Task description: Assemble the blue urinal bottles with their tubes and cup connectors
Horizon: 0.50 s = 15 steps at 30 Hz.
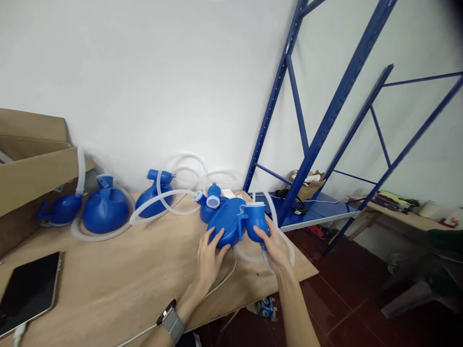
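Note:
My left hand [210, 255] grips the near side of a blue plastic urinal bottle [226, 226], fingers spread over its rounded body. The fingers of my right hand [271, 241] are wrapped round a blue cup-shaped funnel [255, 224] with a whitish rim, its wide end up. From the funnel's lower end a translucent hose [290, 250] loops down and to the right. The funnel is close against the bottle's right side; whether they are joined I cannot tell. Just behind stands another blue bottle [205, 213] with a small funnel [213, 195], partly hidden.
More blue bottles [106, 212] with coiled hoses stand leftward along the wall. An open cardboard box [43, 166] is at the far left, a tablet [31, 289] in front of it. A white cable [226, 278] crosses the wooden table [144, 270]. Blue metal shelving [325, 120] rises at right.

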Each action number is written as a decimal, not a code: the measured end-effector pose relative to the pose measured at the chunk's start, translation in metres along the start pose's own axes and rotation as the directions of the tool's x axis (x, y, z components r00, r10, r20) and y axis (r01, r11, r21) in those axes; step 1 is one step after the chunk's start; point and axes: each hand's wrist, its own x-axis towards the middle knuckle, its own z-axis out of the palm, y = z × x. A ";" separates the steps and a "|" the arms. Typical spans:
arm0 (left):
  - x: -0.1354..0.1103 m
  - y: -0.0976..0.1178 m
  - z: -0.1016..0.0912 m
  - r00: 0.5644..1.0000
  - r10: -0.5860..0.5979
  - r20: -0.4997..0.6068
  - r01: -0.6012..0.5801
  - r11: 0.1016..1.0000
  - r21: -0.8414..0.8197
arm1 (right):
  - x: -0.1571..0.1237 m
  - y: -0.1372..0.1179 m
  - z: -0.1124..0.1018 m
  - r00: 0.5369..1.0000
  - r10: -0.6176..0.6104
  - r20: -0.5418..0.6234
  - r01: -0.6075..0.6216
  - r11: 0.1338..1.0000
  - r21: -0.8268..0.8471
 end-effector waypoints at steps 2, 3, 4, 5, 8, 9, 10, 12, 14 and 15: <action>-0.001 -0.003 -0.011 0.999 -0.012 -0.040 0.010 0.999 -0.053 | -0.017 -0.007 0.019 0.995 -0.025 0.092 0.031 0.998 -0.063; -0.002 -0.005 -0.016 0.998 -0.021 -0.054 0.017 0.997 -0.070 | -0.022 -0.008 0.026 0.994 -0.029 0.105 0.036 0.997 -0.064; -0.003 -0.007 -0.021 0.998 -0.030 -0.064 0.025 0.996 -0.080 | -0.026 -0.008 0.032 0.995 -0.023 0.096 0.028 0.998 -0.051; -0.004 -0.009 -0.026 0.997 -0.041 -0.071 0.035 0.996 -0.086 | -0.028 -0.007 0.034 0.998 -0.007 0.064 0.009 1.000 -0.029; -0.008 -0.016 -0.042 0.994 -0.073 -0.086 0.063 0.992 -0.113 | -0.025 0.002 0.032 0.998 0.046 -0.037 -0.045 0.999 0.025; -0.009 -0.019 -0.049 0.992 -0.089 -0.092 0.076 0.988 -0.136 | -0.022 0.005 0.029 0.997 0.047 -0.057 -0.046 0.999 0.029; -0.010 -0.021 -0.057 0.989 -0.110 -0.097 0.093 0.981 -0.168 | -0.019 0.007 0.027 0.996 0.041 -0.074 -0.040 0.999 0.026; -0.011 -0.024 -0.076 0.981 -0.169 -0.096 0.140 0.957 -0.253 | -0.015 0.010 0.024 0.994 0.048 -0.094 -0.047 0.999 0.012; -0.012 -0.026 -0.102 0.965 -0.252 -0.069 0.212 0.909 -0.360 | -0.015 0.007 0.026 0.994 0.079 -0.080 -0.077 0.997 0.019; -0.011 -0.026 -0.116 0.952 -0.304 -0.041 0.261 0.872 -0.413 | -0.017 0.003 0.027 0.995 0.084 -0.054 -0.083 0.996 0.034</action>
